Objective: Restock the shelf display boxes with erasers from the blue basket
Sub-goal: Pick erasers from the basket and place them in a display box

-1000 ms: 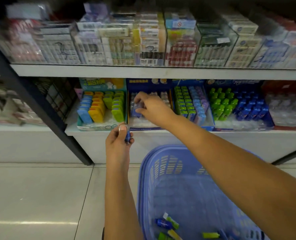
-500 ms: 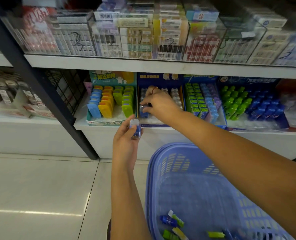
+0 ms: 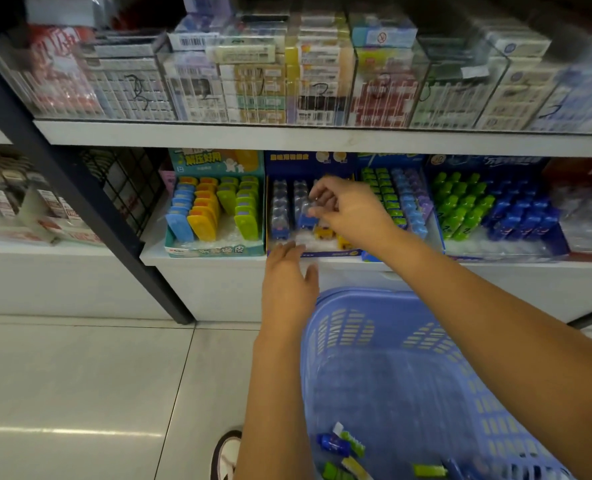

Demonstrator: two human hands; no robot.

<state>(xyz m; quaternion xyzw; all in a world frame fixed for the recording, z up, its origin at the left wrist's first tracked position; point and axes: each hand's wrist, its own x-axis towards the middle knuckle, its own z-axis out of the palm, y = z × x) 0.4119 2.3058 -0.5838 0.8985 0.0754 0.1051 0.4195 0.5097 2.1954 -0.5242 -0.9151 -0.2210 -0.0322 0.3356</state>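
We record the left hand (image 3: pixel 287 280) at frame centre, fingers straight; the right hand (image 3: pixel 351 214) above it pinches an eraser (image 3: pixel 309 204).

Single head-worn view
The shelf (image 3: pixel 204 260) is faced closely from above and in front, looking downward.

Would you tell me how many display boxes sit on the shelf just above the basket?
5, left to right: teal box, dark blue box, narrow blue box, wide blue box, blurred red box; others may be hidden.
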